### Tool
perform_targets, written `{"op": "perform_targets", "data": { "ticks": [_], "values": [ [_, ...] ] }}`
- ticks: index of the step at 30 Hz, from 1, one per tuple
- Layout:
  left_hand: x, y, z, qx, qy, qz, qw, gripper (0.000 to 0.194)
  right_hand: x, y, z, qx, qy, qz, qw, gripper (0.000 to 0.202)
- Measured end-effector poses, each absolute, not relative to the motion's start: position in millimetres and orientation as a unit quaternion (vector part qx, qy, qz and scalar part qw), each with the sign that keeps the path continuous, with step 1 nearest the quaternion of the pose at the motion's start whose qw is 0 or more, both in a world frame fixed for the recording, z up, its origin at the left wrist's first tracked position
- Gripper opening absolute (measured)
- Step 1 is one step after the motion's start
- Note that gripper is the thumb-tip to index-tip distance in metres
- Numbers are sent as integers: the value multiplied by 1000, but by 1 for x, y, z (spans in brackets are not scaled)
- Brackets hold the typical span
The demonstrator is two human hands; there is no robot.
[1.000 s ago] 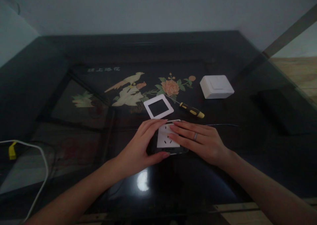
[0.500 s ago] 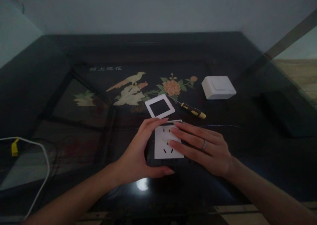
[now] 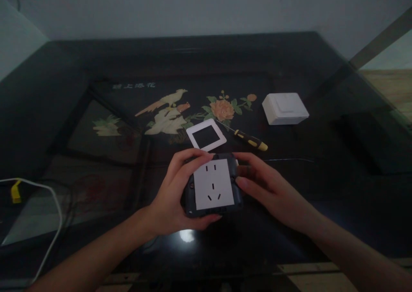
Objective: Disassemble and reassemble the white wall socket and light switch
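A socket module (image 3: pixel 213 185) with a white slotted face and a dark surround is between my hands, near the table's front. My left hand (image 3: pixel 175 189) grips its left side, fingers over the top edge and thumb along the bottom edge. At its right edge, my right hand (image 3: pixel 265 182) has its thumb against the dark surround, with the other fingers curled behind it; a small white bit shows there. Just beyond the socket lies a white square frame (image 3: pixel 219 142), and right of that a screwdriver (image 3: pixel 251 140) with a black and yellow handle.
A white box (image 3: pixel 286 109) sits at the right on the dark glossy table (image 3: pixel 193 60). A white cable (image 3: pixel 58 215) with a yellow tag (image 3: pixel 15 192) runs down the left side. Another dark flat object (image 3: pixel 370 142) lies at the far right.
My right hand has moved from the socket's white face to its right edge. The socket has turned slightly and its dark surround shows more. The view has shifted a little.
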State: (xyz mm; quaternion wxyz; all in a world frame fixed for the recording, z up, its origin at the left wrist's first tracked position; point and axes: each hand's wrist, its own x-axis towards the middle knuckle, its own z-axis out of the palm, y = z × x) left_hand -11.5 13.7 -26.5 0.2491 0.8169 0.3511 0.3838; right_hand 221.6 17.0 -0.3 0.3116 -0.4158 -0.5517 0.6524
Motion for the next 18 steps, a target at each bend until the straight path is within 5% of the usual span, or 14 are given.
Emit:
{"op": "perform_targets", "data": {
  "ticks": [18],
  "values": [
    [-9,12,-30,805,357,368,299,85,222,11,-9,-393,-599,590,372,48]
  ]
}}
